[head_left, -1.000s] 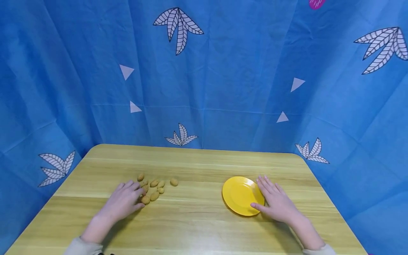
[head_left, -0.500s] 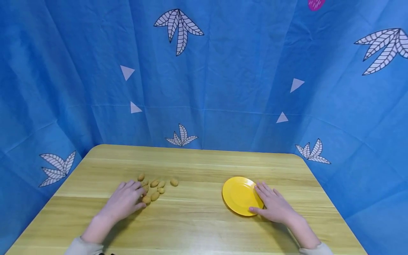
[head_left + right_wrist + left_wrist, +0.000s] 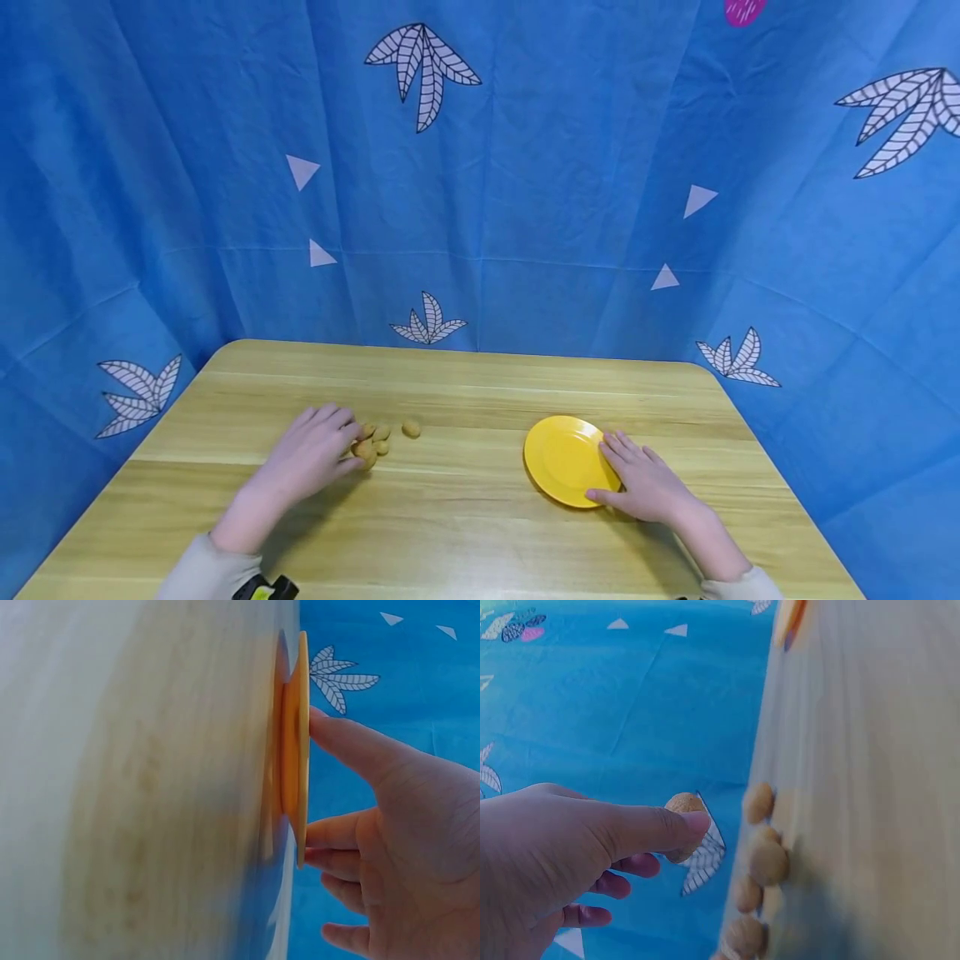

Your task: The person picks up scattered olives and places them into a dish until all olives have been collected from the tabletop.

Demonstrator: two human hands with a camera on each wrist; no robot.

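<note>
My left hand (image 3: 318, 446) hovers at the left over a loose cluster of tan, walnut-like nuts (image 3: 381, 433). Between thumb and forefinger it pinches one rough, oval nut (image 3: 684, 802), held above the table in the left wrist view; the other fingers curl loosely below. More nuts (image 3: 769, 862) lie on the wood beneath, and the hand hides part of the cluster in the head view. My right hand (image 3: 648, 487) rests its straight, spread fingers and thumb on the right rim of a flat yellow plate (image 3: 562, 462). The plate lies on the table.
The wooden table (image 3: 465, 533) has rounded far corners. A blue patterned curtain (image 3: 555, 167) hangs behind it and along both sides. One nut (image 3: 411, 428) lies apart, right of the cluster. A dark wrist strap (image 3: 266, 588) shows at the left sleeve.
My left hand has moved right and slightly away from me, rising with a nut pinched in it. My right hand first slid slightly left onto the plate's rim, then stayed there.
</note>
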